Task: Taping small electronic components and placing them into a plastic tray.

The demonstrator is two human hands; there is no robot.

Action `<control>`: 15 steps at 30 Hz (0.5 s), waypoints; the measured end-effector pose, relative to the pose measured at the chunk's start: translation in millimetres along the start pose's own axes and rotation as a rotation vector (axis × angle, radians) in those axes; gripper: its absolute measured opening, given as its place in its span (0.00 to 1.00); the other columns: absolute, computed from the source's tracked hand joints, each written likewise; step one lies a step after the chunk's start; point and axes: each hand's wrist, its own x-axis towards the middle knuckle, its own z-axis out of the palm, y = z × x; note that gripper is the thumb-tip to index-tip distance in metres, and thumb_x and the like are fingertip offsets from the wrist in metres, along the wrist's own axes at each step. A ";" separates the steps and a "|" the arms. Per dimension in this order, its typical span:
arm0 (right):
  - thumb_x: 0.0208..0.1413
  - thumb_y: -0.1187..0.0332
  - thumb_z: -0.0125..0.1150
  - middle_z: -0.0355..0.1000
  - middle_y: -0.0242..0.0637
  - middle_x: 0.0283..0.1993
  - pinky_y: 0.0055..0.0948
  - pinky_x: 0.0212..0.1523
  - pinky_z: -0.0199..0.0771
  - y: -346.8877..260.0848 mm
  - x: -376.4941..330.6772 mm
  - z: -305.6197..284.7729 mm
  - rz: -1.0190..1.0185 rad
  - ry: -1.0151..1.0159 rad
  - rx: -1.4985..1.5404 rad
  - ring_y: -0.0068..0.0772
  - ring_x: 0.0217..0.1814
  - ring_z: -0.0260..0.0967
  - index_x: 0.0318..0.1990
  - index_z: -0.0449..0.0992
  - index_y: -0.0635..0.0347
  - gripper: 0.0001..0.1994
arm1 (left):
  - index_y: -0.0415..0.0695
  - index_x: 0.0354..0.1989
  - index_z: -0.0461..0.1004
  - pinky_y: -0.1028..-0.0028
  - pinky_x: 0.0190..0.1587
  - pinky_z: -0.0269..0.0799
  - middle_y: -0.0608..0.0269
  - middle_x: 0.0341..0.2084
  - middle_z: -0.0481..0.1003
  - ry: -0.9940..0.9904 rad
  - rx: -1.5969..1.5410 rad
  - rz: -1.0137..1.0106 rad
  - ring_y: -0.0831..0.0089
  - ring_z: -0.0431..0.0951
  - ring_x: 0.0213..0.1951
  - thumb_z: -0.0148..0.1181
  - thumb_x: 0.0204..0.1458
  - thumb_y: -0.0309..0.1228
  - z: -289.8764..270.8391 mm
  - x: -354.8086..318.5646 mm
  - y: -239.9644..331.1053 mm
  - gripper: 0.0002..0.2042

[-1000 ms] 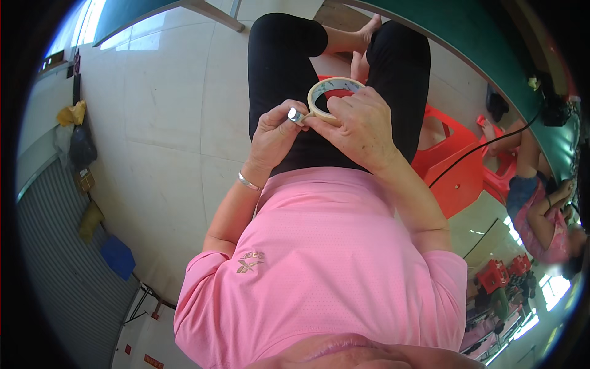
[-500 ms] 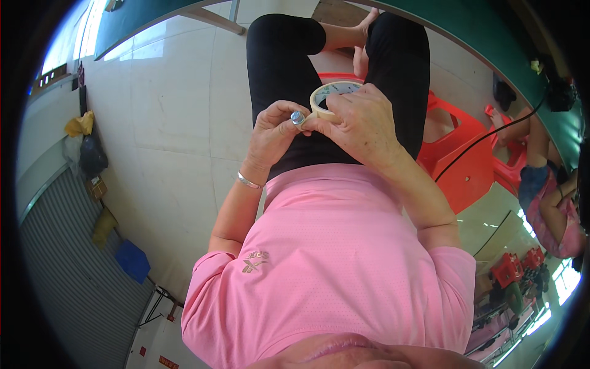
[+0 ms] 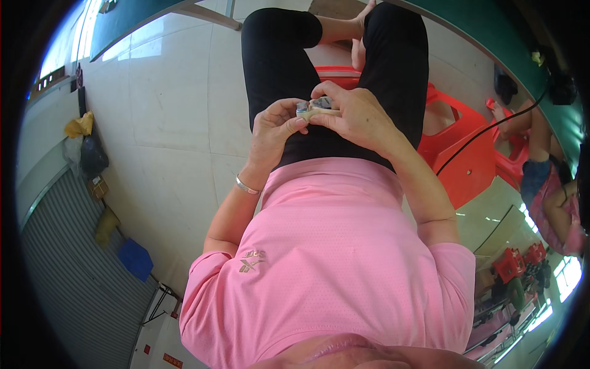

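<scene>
Over my lap, my left hand [image 3: 274, 130] pinches a small silvery cylinder [image 3: 302, 107] between thumb and fingers. Pale tape runs along the cylinder's lower part, and its other end is hidden by my fingers. My right hand [image 3: 364, 118] grips a roll of cream masking tape [image 3: 326, 112], with the thumb along the near side and the fingers curled over the far side. The roll is tilted and partly covered by the hand. Roll and cylinder are side by side, with tape between them.
A green-topped table [image 3: 491, 46] curves across the far right, with a black cable [image 3: 491, 133] hanging from it. Red plastic chairs [image 3: 464, 166] stand at right, near another seated person [image 3: 547, 190]. Bags [image 3: 93, 155] and a blue box [image 3: 133, 259] line the left wall.
My right hand has turned the tape roll, so its ring now shows more edge-on. The cylinder has tipped too, showing its side rather than its end. Both hands keep their hold.
</scene>
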 end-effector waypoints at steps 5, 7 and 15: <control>0.55 0.64 0.63 0.72 0.40 0.22 0.27 0.28 0.66 8.2 1.4 9.5 -0.038 -0.047 0.123 0.31 0.22 0.70 0.40 0.74 0.57 0.10 | 0.33 0.48 0.74 0.79 0.38 0.75 0.62 0.35 0.77 0.098 0.186 -0.013 0.78 0.76 0.32 0.60 0.54 0.21 7.3 -4.0 10.5 0.13; 0.55 0.67 0.63 0.72 0.35 0.22 0.25 0.29 0.66 7.4 2.6 8.8 0.022 -0.088 0.209 0.24 0.23 0.69 0.41 0.75 0.58 0.09 | 0.33 0.47 0.74 0.80 0.38 0.75 0.62 0.34 0.77 0.097 0.222 -0.010 0.79 0.76 0.32 0.60 0.54 0.21 8.6 -3.3 15.0 0.12; 0.53 0.67 0.60 0.74 0.38 0.23 0.29 0.32 0.70 18.2 1.4 20.9 0.027 -0.038 0.390 0.33 0.26 0.72 0.35 0.78 0.59 0.06 | 0.35 0.46 0.75 0.82 0.34 0.73 0.66 0.31 0.77 0.115 0.447 -0.040 0.83 0.73 0.31 0.60 0.55 0.23 11.1 -4.2 21.5 0.11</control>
